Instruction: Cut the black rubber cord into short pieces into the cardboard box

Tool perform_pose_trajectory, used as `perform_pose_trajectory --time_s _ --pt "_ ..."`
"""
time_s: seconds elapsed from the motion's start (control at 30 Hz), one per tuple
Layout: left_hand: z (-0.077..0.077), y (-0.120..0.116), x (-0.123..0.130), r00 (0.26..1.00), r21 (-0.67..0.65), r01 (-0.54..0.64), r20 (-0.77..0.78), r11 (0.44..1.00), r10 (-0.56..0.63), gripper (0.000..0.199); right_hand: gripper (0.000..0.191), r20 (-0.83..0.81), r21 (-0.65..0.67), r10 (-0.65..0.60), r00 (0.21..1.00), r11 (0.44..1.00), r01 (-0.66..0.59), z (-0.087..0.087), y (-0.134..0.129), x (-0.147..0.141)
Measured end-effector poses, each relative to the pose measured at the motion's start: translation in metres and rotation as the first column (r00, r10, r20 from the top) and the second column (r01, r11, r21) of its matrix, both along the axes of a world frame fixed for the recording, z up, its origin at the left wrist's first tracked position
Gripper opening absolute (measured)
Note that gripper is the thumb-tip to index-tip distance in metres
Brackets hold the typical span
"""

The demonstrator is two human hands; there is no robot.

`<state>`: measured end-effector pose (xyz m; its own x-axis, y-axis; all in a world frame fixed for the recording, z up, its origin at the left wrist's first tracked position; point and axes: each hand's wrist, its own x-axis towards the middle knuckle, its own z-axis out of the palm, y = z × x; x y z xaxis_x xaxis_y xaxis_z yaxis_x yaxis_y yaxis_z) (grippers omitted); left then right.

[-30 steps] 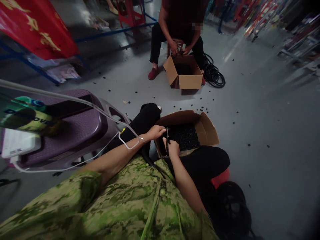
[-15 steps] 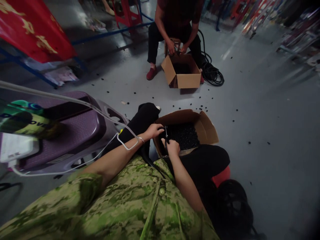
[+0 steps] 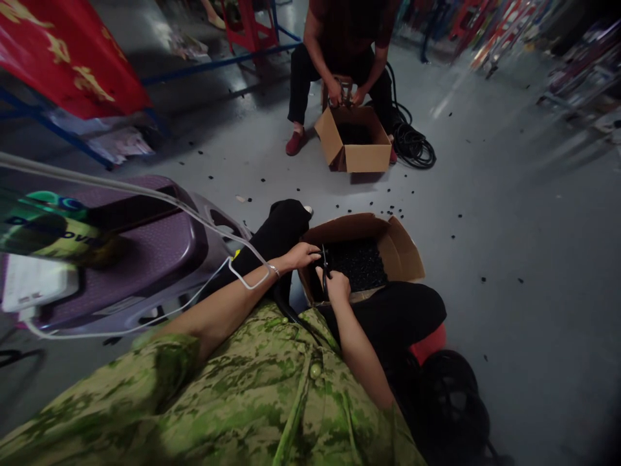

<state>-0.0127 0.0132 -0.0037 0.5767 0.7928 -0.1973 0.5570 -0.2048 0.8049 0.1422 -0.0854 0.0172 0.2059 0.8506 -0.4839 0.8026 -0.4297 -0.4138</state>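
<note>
My right hand is closed around the black handles of a pair of scissors, whose blades point away from me. Just left of the blades, my left hand pinches a dark strip, its end small and hard to make out. A black hose runs from my lap up toward that hand; whether it is the same piece is hidden. Both hands are over the near left part of an open cardboard box. Many small black cut pieces lie inside it.
Opposite me a seated person works over another cardboard box, beside a coil of black hose. To my left stands a purple plastic stool with a bottle and white power bank. Black bits dot the floor.
The scissors and my right hand have shifted very slightly, and the blades look closer together. My left hand stays beside them. The whole view has moved a little.
</note>
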Motion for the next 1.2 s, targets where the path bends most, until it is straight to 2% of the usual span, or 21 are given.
perform_pose_trajectory --time_s 0.13,0.3,0.5,0.67,0.87,1.03,1.2 --pt "-0.007 -0.001 0.000 0.996 0.009 -0.051 -0.079 0.999 0.051 0.028 0.061 0.042 -0.020 0.006 0.999 1.000 -0.005 -0.002 0.000 -0.002" --pt "-0.014 -0.001 0.001 0.975 0.109 -0.050 -0.210 0.993 0.072 0.027 0.061 0.031 -0.056 0.011 0.999 0.998 -0.009 -0.001 0.000 -0.005" --pt "-0.013 0.000 0.003 0.949 0.101 -0.056 -0.305 0.993 0.084 0.028 0.060 0.008 -0.083 -0.006 1.000 0.997 0.007 0.002 0.000 -0.007" --pt "-0.007 0.000 0.001 0.966 0.047 -0.038 -0.256 0.998 0.049 0.029 0.065 0.013 -0.068 -0.008 1.000 0.998 0.008 0.003 0.000 -0.007" --pt "-0.009 -0.003 0.000 0.986 0.070 0.093 -0.143 0.993 -0.082 0.023 0.065 -0.010 -0.085 -0.020 1.000 0.996 0.019 0.002 -0.002 -0.005" --pt "-0.015 -0.006 0.003 0.985 0.092 0.021 -0.170 0.996 -0.005 0.024 0.065 0.006 -0.081 -0.023 1.000 0.996 0.024 0.002 -0.001 -0.006" --pt "-0.014 -0.006 0.003 0.963 0.112 -0.014 -0.267 0.994 0.044 0.029 0.058 0.034 -0.057 -0.016 0.999 0.998 0.018 0.000 0.000 -0.009"
